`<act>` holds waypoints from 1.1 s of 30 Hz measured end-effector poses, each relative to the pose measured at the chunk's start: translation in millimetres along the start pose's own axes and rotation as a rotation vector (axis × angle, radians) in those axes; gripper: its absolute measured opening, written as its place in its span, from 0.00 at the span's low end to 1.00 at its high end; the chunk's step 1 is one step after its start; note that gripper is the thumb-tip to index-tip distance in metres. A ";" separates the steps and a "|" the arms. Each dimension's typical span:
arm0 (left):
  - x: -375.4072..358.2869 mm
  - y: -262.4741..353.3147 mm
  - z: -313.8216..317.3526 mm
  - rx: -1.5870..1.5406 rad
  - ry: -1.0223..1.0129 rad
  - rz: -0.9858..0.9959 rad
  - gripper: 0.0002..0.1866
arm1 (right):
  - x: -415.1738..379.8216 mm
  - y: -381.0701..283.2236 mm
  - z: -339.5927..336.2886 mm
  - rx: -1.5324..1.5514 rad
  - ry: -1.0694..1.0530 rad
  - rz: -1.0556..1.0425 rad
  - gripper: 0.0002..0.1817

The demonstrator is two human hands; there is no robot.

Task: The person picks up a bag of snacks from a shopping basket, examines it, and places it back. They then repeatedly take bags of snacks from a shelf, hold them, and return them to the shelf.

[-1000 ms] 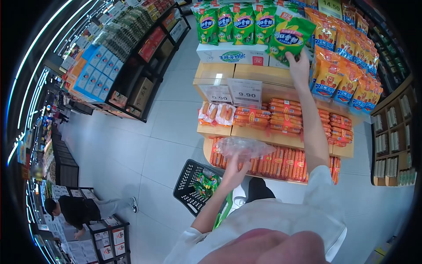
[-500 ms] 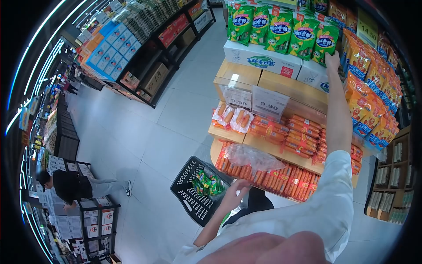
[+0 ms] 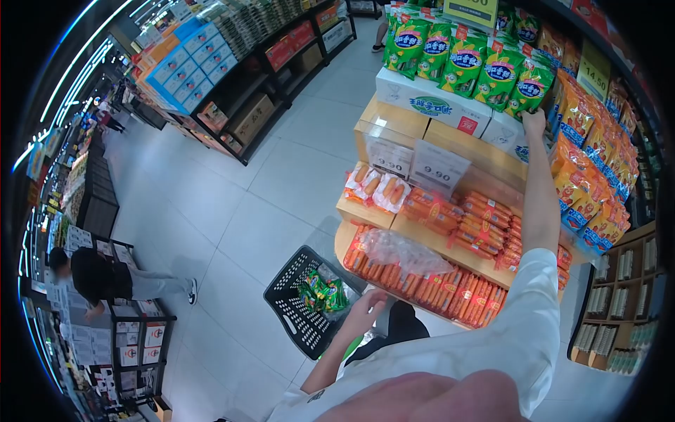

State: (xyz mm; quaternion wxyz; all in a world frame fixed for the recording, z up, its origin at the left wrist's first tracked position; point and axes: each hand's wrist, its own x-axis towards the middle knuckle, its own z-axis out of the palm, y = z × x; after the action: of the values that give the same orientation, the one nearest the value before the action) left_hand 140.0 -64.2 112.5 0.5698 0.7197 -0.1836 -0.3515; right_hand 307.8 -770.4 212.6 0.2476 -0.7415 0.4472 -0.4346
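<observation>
Fingers (image 3: 530, 114) of your right hand (image 3: 536, 125) touch the lower corner of a glossy green bag (image 3: 530, 89); whether they pinch it, you cannot tell.
That soft, crinkled bag stands at the right end of its front row, on smooth white cardboard boxes (image 3: 429, 105), beside puffy orange bags (image 3: 573, 176). Your left hand (image 3: 361, 315) is released, loosely curled, near the perforated black plastic basket (image 3: 285, 290) holding shiny green packets (image 3: 325, 292). Crumpled clear plastic (image 3: 404, 253) lies over slim, red-orange wrapped sausages (image 3: 485, 299).
</observation>
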 end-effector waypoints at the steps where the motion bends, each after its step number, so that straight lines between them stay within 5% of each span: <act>1: -3.3 -1.7 -1.4 -0.010 0.009 0.000 0.17 | -5.2 -5.3 -0.3 0.033 0.024 -0.005 0.27; 4: -13.2 -12.9 -9.0 -0.019 0.048 0.002 0.17 | -52.8 -50.9 -40.2 0.176 0.099 -0.134 0.17; 5: -15.5 -14.8 -10.1 -0.033 0.087 0.011 0.17 | -53.6 -44.4 -36.7 0.111 0.163 -0.149 0.23; 7: -25.7 -6.0 -16.7 -0.089 0.130 -0.056 0.17 | -71.7 -32.6 -17.1 0.358 0.211 -0.287 0.18; 9: -34.1 -18.3 -20.3 -0.099 0.190 -0.024 0.17 | -152.7 -88.9 -39.2 0.470 0.111 -0.346 0.16; 13: -54.8 -41.9 -34.3 -0.196 0.274 0.001 0.18 | -343.8 -181.6 -57.8 0.724 -0.386 -0.224 0.08; 16: -73.3 -65.1 -46.2 -0.200 0.353 -0.064 0.18 | -482.1 -195.8 -53.9 0.638 -0.906 -0.520 0.07; 17: -78.1 -75.1 -52.0 -0.231 0.374 -0.073 0.18 | -528.9 -237.1 -101.3 0.674 -1.476 0.191 0.06; 18: -85.3 -86.7 -55.6 -0.264 0.390 -0.088 0.18 | -576.0 -205.3 -74.7 0.646 -1.279 -0.806 0.06; 19: -92.9 -99.7 -60.8 -0.295 0.406 -0.105 0.18 | -623.4 -194.3 -90.3 0.630 -1.619 -0.597 0.08; 20: -100.4 -114.9 -68.4 -0.395 0.403 -0.067 0.18 | -658.3 -177.9 -96.2 0.672 -1.583 -1.039 0.10; 21: -110.1 -138.7 -75.7 -0.309 0.435 -0.050 0.18 | -685.9 -150.1 -111.2 0.427 -1.679 -1.192 0.19; 23: -130.1 -169.4 -90.6 -0.253 0.526 -0.116 0.16 | -721.1 -135.7 -133.8 0.205 -1.942 -1.072 0.31; 25: -144.6 -194.6 -110.8 -0.351 0.608 -0.245 0.15 | -750.8 -104.2 -140.0 0.157 -1.893 -0.861 0.27; 29: -153.0 -289.1 -134.7 -0.206 0.736 -0.403 0.14 | -768.5 -81.1 -144.2 0.085 -1.746 -1.019 0.09; 33: -129.9 -380.9 -137.2 -0.086 0.677 -0.585 0.13 | -780.9 -70.9 -135.5 0.089 -1.703 -0.820 0.07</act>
State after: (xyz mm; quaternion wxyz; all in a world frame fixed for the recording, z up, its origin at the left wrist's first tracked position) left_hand 97.1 224.9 -196.4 0.5039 0.7916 0.2390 -0.2497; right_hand 48.7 -47.7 3.5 0.3467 -0.8987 -0.1964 0.1830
